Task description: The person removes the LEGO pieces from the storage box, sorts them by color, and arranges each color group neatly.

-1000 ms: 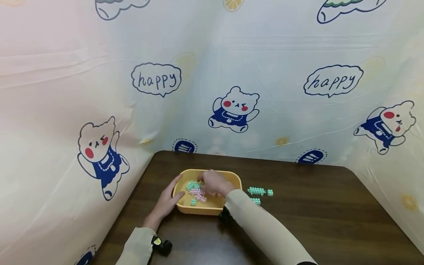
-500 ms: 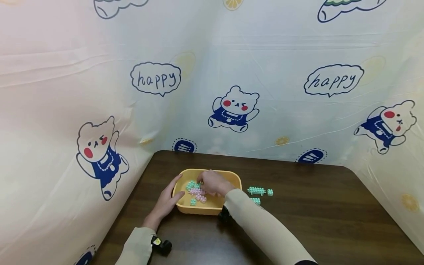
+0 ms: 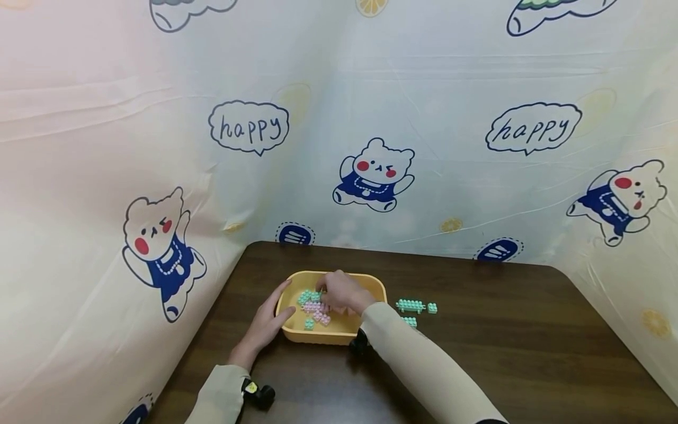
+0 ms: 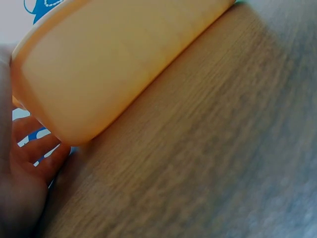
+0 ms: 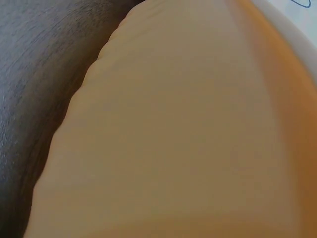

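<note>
A yellow plastic basin stands on the table with mint-green toy building blocks and pink building blocks inside, gathered toward its left half. My left hand holds the basin's left end, thumb over the rim and fingers along the outer wall; the left wrist view shows these fingers spread against the basin's corner. My right hand reaches down into the basin, its bent fingers right at the blocks. What its fingertips hold I cannot tell. In the right wrist view the basin's outer wall fills most of the picture.
Right of the basin on the dark wooden table lie a long mint-green block piece, a small mint-green block and another mint-green piece, partly behind the right sleeve. A printed curtain hangs behind the table.
</note>
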Tool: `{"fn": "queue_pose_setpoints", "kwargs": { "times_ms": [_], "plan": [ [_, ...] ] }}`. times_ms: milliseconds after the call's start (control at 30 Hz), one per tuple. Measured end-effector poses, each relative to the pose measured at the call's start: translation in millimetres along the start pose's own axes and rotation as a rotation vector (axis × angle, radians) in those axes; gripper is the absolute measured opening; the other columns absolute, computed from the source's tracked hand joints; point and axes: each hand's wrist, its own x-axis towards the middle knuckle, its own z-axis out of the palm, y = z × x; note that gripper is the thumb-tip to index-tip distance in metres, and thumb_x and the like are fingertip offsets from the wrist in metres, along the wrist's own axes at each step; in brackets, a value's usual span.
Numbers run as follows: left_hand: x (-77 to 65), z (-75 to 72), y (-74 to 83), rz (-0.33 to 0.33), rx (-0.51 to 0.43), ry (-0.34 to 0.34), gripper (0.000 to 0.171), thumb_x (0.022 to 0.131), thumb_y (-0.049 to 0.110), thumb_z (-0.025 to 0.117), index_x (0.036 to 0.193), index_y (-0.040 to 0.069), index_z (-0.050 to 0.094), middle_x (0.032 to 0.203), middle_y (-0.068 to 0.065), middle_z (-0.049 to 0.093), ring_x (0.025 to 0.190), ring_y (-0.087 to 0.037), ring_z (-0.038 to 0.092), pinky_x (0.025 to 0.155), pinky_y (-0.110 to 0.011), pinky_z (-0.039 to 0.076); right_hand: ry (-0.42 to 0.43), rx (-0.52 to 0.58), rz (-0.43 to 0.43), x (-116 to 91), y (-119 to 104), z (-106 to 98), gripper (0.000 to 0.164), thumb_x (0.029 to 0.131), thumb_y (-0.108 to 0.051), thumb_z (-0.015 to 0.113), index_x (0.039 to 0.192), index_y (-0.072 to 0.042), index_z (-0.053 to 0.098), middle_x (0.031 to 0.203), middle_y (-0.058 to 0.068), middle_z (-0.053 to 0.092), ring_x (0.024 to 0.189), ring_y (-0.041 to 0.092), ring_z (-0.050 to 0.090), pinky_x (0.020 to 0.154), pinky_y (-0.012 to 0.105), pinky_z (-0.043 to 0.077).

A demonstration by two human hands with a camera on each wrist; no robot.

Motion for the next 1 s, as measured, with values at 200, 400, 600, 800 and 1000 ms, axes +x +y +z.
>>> {"fn": "queue_pose_setpoints", "kwargs": {
  "times_ms": [200, 400, 600, 800, 1000],
  "plan": [
    [-0.3, 0.7, 2.2, -0.012, -0.005, -0.008, 0.064, 0.095, 0.022, 0.059, 0.152, 0.025, 0.031, 0.158, -0.008, 0.031, 0.143, -0.035, 0.031, 0.111, -0.059, 0.028, 0.025, 0.003, -0.015, -5, 1, -5, 0.027, 0.092, -0.024, 0.066, 0.119, -0.02, 0.07, 0.105, -0.005, 0.067, 0.083, 0.01, 0.058, 0.078, 0.028, 0.052],
    [0.1, 0.3, 2.5, -0.017, -0.009, -0.011, 0.064, 0.095, 0.022, 0.059, 0.153, 0.025, 0.031, 0.159, -0.008, 0.03, 0.144, -0.035, 0.031, 0.112, -0.059, 0.028, 0.078, 0.032, -0.062, -14, -1, -17, 0.026, 0.089, -0.022, 0.068, 0.115, -0.02, 0.071, 0.107, -0.005, 0.069, 0.089, 0.01, 0.061, 0.082, 0.03, 0.053],
    [0.1, -0.3, -0.4, 0.011, 0.01, 0.005, 0.064, 0.095, 0.022, 0.059, 0.153, 0.022, 0.031, 0.158, -0.011, 0.03, 0.143, -0.037, 0.031, 0.111, -0.059, 0.028, 0.126, 0.011, -0.066, -25, -4, -31, 0.027, 0.088, -0.022, 0.067, 0.114, -0.021, 0.072, 0.11, -0.004, 0.071, 0.096, 0.01, 0.062, 0.089, 0.033, 0.053],
    [-1.3, 0.0, -2.5, 0.037, 0.032, 0.015, 0.064, 0.095, 0.021, 0.06, 0.152, 0.02, 0.032, 0.157, -0.012, 0.032, 0.142, -0.037, 0.032, 0.111, -0.06, 0.028, 0.166, 0.032, -0.085, -41, 0, -44, 0.027, 0.087, -0.019, 0.066, 0.113, -0.02, 0.073, 0.107, -0.004, 0.07, 0.093, 0.013, 0.061, 0.084, 0.031, 0.053],
    [-2.1, 0.5, 0.7, 0.037, 0.009, 0.01, 0.064, 0.094, 0.02, 0.059, 0.152, 0.02, 0.032, 0.157, -0.012, 0.032, 0.142, -0.036, 0.033, 0.111, -0.059, 0.029, 0.214, 0.052, -0.082, -60, 7, -60, 0.025, 0.088, -0.02, 0.064, 0.111, -0.021, 0.073, 0.108, -0.003, 0.069, 0.092, 0.014, 0.059, 0.081, 0.031, 0.052]
  ]
}}
